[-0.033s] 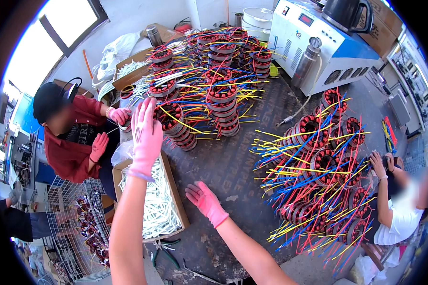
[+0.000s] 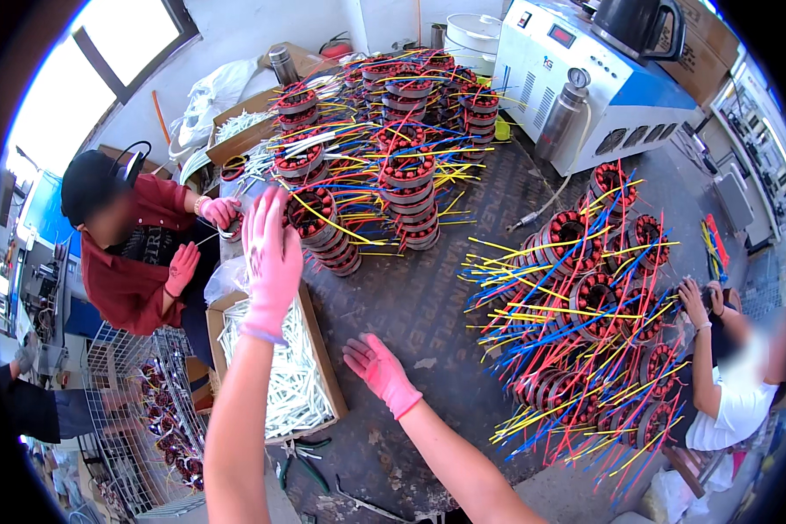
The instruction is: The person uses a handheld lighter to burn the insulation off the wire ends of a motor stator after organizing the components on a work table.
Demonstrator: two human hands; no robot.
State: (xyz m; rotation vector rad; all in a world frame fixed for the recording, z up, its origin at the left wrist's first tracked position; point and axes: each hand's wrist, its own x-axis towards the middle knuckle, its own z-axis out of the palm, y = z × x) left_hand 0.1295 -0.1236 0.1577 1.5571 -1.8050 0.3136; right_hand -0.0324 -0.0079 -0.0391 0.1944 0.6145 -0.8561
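My left hand [image 2: 272,262], in a pink glove, is raised with its fingers stretched upward and holds nothing. It hovers above the far end of a cardboard box [image 2: 330,384] full of short white tubes [image 2: 299,389], close to a stack of wound motor stators [image 2: 327,231] with coloured leads. Right of the box, my right hand [image 2: 382,374], also gloved in pink, extends over the dark table [image 2: 410,301]. Its fingers are apart and nothing is in it. Green-handled pliers [image 2: 304,467] lie below the box.
More stator stacks [image 2: 410,188] stand at the back, and a large group of stators [image 2: 594,301] lies at the right. A white-and-blue machine [image 2: 603,96] stands behind. One co-worker [image 2: 148,244] sits at the left, another [image 2: 734,384] at the right. A wire basket [image 2: 118,375] stands at the lower left.
My left hand has come down slightly, with its fingers still stretched. My right hand has barely shifted.
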